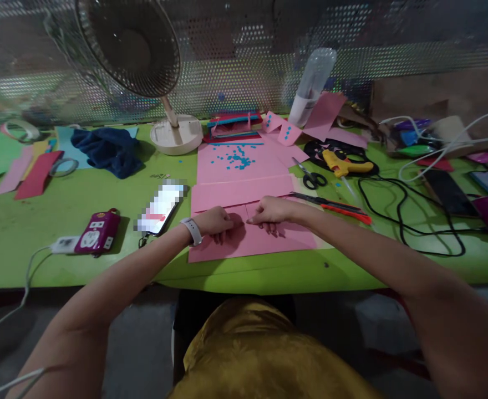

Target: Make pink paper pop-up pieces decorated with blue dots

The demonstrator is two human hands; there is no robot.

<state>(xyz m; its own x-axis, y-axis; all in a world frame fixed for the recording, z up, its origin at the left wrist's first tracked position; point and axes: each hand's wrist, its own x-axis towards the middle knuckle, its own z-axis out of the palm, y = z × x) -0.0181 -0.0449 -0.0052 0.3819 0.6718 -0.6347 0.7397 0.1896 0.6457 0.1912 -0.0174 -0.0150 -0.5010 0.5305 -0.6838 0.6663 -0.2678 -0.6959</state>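
Note:
Both my hands rest on a pink paper sheet (pixel 264 241) lying at the near edge of the green table (pixel 40 221). My left hand (pixel 217 223), with a white watch on the wrist, presses down with curled fingers on the sheet's upper edge. My right hand (pixel 269 213) pinches the same edge just to the right, fingers closed on the paper. Beyond them lie more pink sheets (pixel 244 191), one scattered with small blue paper dots (pixel 235 158).
Black scissors (pixel 310 177), a red-handled cutter (pixel 339 208), a yellow glue gun (pixel 346 163) and black cable (pixel 402 221) lie to the right. A phone (pixel 161 208) and a purple power strip (pixel 96 233) sit left. A fan (pixel 144 61), blue cloth (pixel 108 149) and coloured paper stack (pixel 233 127) stand behind.

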